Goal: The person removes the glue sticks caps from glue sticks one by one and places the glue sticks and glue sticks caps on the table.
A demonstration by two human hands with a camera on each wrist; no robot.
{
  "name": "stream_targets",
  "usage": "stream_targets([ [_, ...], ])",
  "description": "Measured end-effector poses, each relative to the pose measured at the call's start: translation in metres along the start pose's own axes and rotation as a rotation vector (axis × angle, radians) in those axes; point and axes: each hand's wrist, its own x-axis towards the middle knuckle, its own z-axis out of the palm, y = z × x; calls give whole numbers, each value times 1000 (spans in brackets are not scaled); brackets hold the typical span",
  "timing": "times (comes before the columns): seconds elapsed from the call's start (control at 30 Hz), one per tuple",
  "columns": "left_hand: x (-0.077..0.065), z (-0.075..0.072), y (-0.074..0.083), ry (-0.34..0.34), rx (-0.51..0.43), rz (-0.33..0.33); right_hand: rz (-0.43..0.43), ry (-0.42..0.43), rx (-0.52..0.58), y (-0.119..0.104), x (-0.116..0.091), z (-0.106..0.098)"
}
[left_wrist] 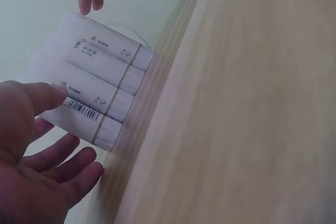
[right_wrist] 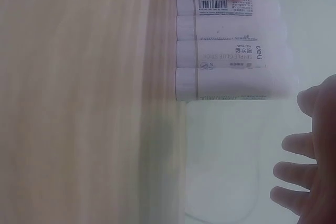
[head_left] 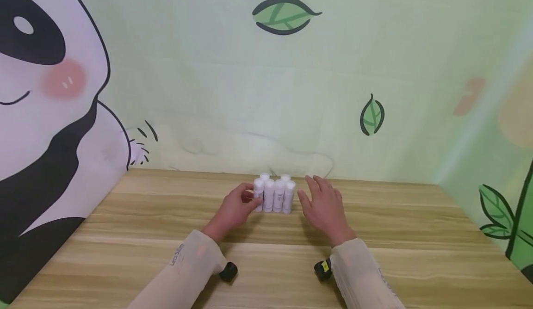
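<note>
Several white glue sticks (head_left: 269, 197) stand upright in a tight front row on the wooden table, with two more (head_left: 285, 177) behind. At the left end of the row, my left hand (head_left: 237, 207) holds the outermost glue stick (left_wrist: 79, 121) with its thumb across the front and its index finger partly hidden behind. Its other fingers spread loosely beside the stick in the left wrist view. My right hand (head_left: 326, 207) hovers to the right of the row, fingers spread and apart from the sticks. Printed labels and a barcode show on the sticks in the right wrist view.
The wood-grain table (head_left: 270, 253) meets a pale green backdrop (head_left: 208, 91) just behind the sticks. A large panda is printed at the left and leaves elsewhere. Both sleeves are light, with a small black device (head_left: 228, 272) by the left wrist and another (head_left: 323, 270) by the right.
</note>
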Motion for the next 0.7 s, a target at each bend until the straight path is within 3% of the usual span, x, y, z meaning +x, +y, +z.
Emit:
stream_targets([
  [0.5,-2,0,-4,34,-78,6,-20,3,2,-4,-1,0],
  [0.7,-6,-1,-2,42,-95,1,-57,69,98,-7,-2,0],
])
